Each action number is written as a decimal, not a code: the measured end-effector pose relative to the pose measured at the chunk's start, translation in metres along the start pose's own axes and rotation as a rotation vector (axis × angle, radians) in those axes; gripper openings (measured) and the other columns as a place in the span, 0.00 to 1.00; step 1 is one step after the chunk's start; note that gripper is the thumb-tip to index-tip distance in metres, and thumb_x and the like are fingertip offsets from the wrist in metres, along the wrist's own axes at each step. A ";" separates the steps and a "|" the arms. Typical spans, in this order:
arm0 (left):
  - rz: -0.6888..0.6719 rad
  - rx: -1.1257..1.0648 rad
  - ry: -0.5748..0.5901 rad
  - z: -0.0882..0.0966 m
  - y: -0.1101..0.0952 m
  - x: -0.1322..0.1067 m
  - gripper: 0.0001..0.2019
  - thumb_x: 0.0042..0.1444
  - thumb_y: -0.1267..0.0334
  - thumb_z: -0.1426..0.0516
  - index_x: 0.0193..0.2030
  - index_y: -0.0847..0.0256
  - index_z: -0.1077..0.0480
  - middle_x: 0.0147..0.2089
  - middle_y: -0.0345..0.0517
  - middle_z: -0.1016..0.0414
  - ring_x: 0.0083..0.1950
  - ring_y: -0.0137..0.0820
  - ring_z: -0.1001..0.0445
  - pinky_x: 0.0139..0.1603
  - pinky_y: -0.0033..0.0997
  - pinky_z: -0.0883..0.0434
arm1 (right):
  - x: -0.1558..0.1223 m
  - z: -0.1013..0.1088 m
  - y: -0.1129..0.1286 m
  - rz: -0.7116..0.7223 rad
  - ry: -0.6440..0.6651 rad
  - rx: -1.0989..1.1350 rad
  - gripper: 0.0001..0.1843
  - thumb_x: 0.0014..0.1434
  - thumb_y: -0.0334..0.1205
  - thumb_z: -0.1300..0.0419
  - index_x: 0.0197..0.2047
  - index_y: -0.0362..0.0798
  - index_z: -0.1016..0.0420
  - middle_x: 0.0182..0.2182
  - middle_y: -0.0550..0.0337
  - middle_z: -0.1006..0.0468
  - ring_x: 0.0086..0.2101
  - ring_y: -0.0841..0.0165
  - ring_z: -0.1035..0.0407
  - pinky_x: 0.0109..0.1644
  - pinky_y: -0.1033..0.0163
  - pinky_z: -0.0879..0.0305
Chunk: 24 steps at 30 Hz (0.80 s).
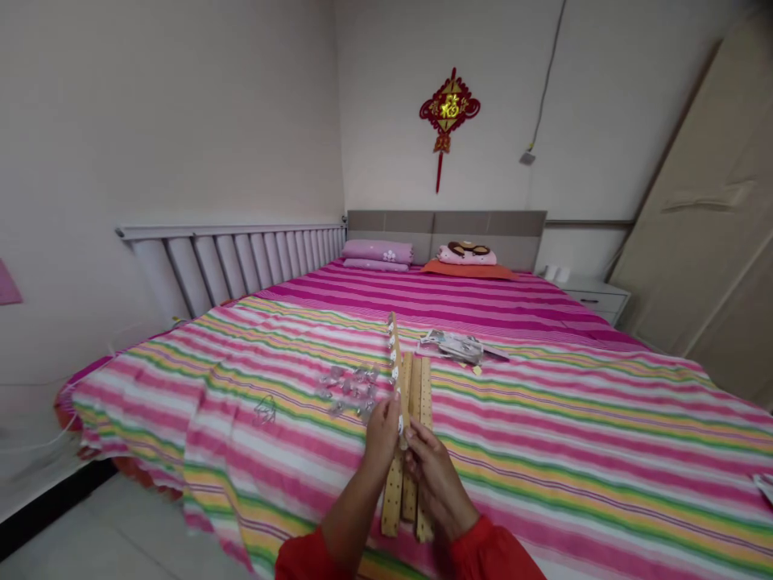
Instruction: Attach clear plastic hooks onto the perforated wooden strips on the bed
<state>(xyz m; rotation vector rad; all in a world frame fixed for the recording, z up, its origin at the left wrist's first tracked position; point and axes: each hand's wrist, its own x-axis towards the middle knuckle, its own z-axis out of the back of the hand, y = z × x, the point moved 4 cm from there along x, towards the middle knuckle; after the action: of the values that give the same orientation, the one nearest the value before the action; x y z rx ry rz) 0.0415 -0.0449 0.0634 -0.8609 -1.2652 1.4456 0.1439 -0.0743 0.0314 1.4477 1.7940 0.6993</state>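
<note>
My left hand (380, 435) grips a wooden slat (397, 362) with white pegs along its edge, holding it tilted up over the bed. My right hand (431, 471) pinches the slat's near end, fingers closed. Two or three more wooden slats with holes (423, 387) lie flat on the striped bedspread (573, 435) beneath my hands. A cluster of small clear plastic pieces (350, 391) lies just left of the slats. Both arms wear red sleeves.
An opened plastic packet with paper (456, 346) lies beyond the slats. Pillows (378, 252) rest at the headboard. A radiator cover (241, 262) runs along the left wall, a nightstand (595, 296) stands at right, and a wardrobe door (706, 225) is at far right.
</note>
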 end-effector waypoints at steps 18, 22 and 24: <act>-0.153 0.130 -0.090 0.004 0.037 0.051 0.20 0.58 0.48 0.58 0.22 0.57 0.41 0.21 0.38 0.37 0.25 0.31 0.36 0.29 0.30 0.41 | 0.039 0.001 -0.013 0.055 -0.003 -0.142 0.32 0.37 0.45 0.28 0.47 0.41 0.23 0.19 0.67 0.28 0.16 0.79 0.45 0.21 0.69 0.53; -0.175 0.135 0.009 0.004 0.044 0.057 0.21 0.59 0.47 0.58 0.22 0.57 0.42 0.20 0.37 0.39 0.23 0.30 0.37 0.27 0.29 0.42 | 0.038 0.004 -0.005 0.057 -0.011 -0.143 0.30 0.39 0.46 0.28 0.46 0.41 0.23 0.18 0.67 0.30 0.16 0.79 0.45 0.21 0.70 0.52; -0.201 0.172 0.050 0.005 0.044 0.058 0.21 0.60 0.47 0.59 0.23 0.57 0.41 0.21 0.37 0.39 0.24 0.30 0.37 0.27 0.29 0.41 | 0.036 0.005 -0.002 0.056 -0.012 -0.150 0.30 0.39 0.46 0.28 0.46 0.41 0.23 0.18 0.66 0.29 0.16 0.79 0.45 0.21 0.70 0.52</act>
<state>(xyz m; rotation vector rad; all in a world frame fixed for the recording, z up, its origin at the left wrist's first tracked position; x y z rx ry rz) 0.0119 0.0112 0.0274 -0.6328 -1.1375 1.3414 0.1425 -0.0397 0.0203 1.4029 1.6600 0.8332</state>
